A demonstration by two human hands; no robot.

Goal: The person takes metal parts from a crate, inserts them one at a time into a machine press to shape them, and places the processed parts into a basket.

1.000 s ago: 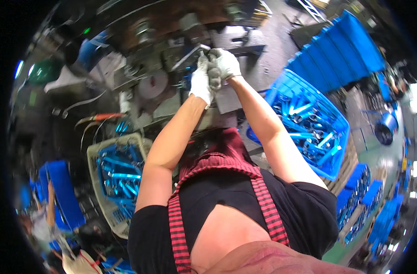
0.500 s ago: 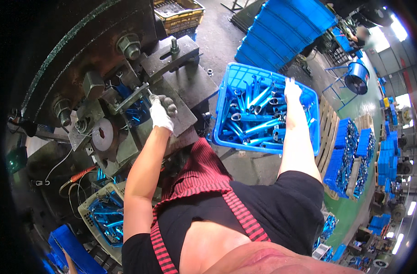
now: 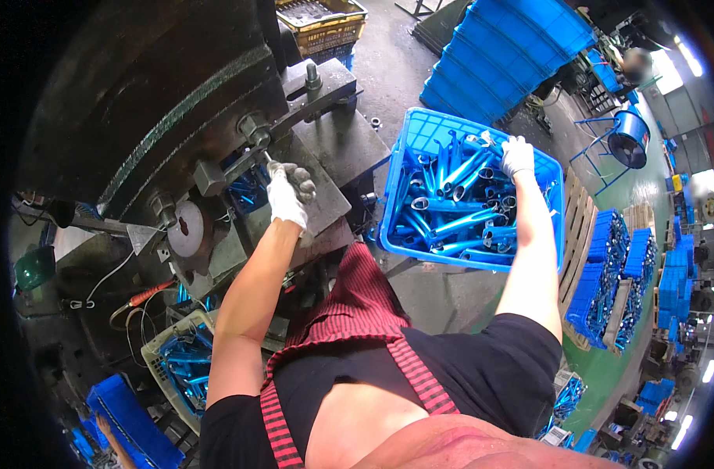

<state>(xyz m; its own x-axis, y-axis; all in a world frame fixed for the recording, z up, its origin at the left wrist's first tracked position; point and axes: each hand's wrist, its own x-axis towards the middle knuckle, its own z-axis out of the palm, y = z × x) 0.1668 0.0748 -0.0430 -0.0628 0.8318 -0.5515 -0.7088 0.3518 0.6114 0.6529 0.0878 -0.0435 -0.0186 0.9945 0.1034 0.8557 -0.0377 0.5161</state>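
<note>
My left hand (image 3: 289, 191), in a white glove with grey fingers, is closed round a thin metal rod (image 3: 269, 157) beside the die area of a heavy press (image 3: 169, 117). Under the press's bolted block, blue shiny parts (image 3: 246, 190) partly show. My right hand (image 3: 518, 156), also gloved, is at the far right of a blue crate (image 3: 466, 261). Its fingers are curled down by the rim; what they hold is hidden. Several shiny blue metal tubes (image 3: 460, 223) with open ring ends lie heaped in that crate.
A beige basket (image 3: 158, 363) of blue parts stands low at the left, near a red-handled tool (image 3: 151, 292). Tall blue bins (image 3: 505, 59) are behind the crate, a wooden pallet (image 3: 577, 223) right of it. A yellow crate (image 3: 326, 31) is at the back; a fan (image 3: 629, 139) stands far right.
The press's bolted block has come down toward the die area. My left hand still grips the rod. My right hand's fingers have curled at the crate. The whole view has shifted slightly.
</note>
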